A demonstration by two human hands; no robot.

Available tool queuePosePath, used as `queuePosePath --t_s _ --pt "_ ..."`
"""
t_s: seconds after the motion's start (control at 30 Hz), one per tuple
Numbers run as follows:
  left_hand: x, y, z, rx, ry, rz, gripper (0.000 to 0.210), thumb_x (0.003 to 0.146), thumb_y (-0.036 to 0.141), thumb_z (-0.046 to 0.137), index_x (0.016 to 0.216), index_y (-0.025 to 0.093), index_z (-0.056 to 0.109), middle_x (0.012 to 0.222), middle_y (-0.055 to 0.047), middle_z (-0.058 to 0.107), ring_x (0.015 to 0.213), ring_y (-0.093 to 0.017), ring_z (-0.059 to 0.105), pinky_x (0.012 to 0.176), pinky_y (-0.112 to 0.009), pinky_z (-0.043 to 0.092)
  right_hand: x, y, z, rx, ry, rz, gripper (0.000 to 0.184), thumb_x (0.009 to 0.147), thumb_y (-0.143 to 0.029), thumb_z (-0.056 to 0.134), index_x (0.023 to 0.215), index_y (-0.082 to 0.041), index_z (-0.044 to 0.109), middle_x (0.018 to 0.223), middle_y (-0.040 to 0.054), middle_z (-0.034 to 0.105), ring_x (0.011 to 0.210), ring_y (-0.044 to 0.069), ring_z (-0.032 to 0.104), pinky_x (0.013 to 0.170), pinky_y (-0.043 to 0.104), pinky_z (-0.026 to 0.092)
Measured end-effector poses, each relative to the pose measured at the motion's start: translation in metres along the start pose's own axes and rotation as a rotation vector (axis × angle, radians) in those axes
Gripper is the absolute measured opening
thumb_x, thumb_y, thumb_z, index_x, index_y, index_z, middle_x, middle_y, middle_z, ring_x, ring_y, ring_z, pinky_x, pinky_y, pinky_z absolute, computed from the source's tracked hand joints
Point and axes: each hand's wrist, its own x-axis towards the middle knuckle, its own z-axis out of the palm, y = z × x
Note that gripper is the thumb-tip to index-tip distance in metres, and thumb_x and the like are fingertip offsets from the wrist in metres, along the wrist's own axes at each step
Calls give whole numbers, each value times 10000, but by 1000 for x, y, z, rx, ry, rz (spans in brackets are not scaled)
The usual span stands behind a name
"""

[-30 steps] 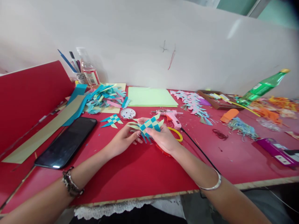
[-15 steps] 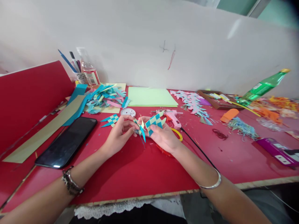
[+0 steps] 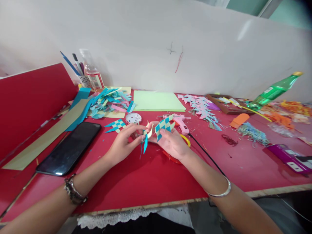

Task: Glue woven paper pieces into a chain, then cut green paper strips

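My right hand (image 3: 174, 143) is closed on a woven paper piece (image 3: 164, 127) in blue and pale yellow checks, pinched under the thumb. Opposite it, my left hand (image 3: 126, 141) pinches a second, smaller blue-and-yellow paper piece (image 3: 146, 138) whose pointed strips hang down. Thin dark threads dangle below the left fingertips. Both hands are raised over the red table, close together. A similar checked woven piece (image 3: 116, 125) lies flat just beyond my left hand. Behind the fingers sits a small round white container (image 3: 133, 118). Fingers hide part of the smaller piece.
Left are a black phone (image 3: 70, 149) and long paper strips (image 3: 48, 133). At the back lie cut strips (image 3: 109, 102) and green sheets (image 3: 158, 101). A pink glue gun (image 3: 181, 125) and scissors (image 3: 186, 140) lie beyond my right hand. A green bottle (image 3: 274, 92) leans far right.
The checked piece in my right hand has shifted slightly right and tilted. My left fingers have turned the smaller piece, and its blue tip has swung left.
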Motion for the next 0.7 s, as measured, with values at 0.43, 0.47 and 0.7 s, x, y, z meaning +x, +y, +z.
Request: queuePosePath --t_s 0.43,0.47,0.7 --pt "2 11 1 -340 -7 -204 215 824 333 430 782 149 533 722 -22 630 579 -118 609 638 -259 493 3 5 -9 -49 123 -28 70 653 -241 679 671 -209 619 675 -49 626 648 86 573 713 263 467" --pt "2 12 0 -335 -13 -212 217 818 336 439 780 147 539 724 -24 639 568 -114 607 635 -255 494 4 5 -8 -49 122 -22 75 653 -247 679 661 -207 616 659 -49 622 634 88 571 713 273 470" --pt "1 16 -2 -308 -19 -246 190 794 313 503 776 142 584 700 -22 663 492 -93 585 569 -225 493 3 4 -11 -59 163 -21 89 649 -239 676 667 -210 594 650 -51 609 621 93 557 690 286 474"
